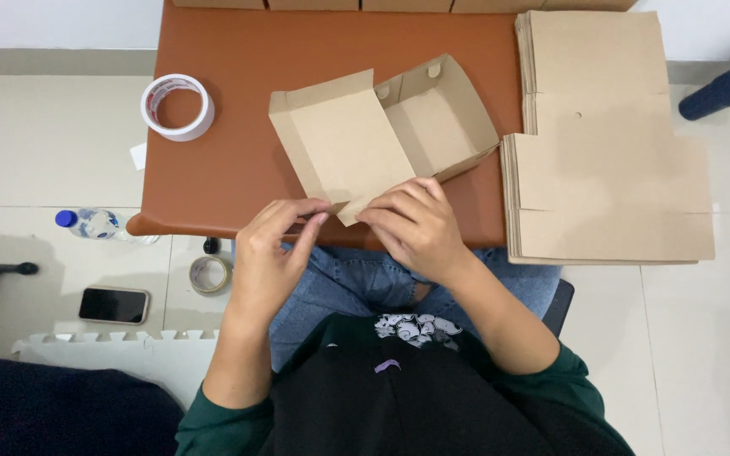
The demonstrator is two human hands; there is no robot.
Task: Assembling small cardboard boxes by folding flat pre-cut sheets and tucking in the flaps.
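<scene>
Both hands are right at the near edge of the desk (213, 169), working the same piece of cardboard. The left hand (268, 253) has its fingers curled, thumb and forefinger pinching the near corner of the lid flap. The right hand (416, 224) lies just beside it, fingers bent over and pressing that same lower edge of the flap, so both hands are closed on the cardboard box (382, 135).

The box itself sits in the middle of the reddish-brown desk, half assembled: the tray part stands folded up toward the far right with its walls raised, and the wide lid panel slants down toward the person, its side tabs turned up.

Out to the right, a thick stack of flat box blanks (610, 143) rests on the desk's right end, hanging over the edge, close to the tray but not touching it that I can tell. To the far left on the desk, a roll of clear tape (177, 107) lies flat, well apart from the box.

Below the desk, on the tiled floor at left: a plastic water bottle (95, 224) with a blue cap lying on its side, a smaller tape roll (210, 274), and a dark phone (113, 305) near a white foam mat (128, 355). The person's denim-clad knees show under the hands.
</scene>
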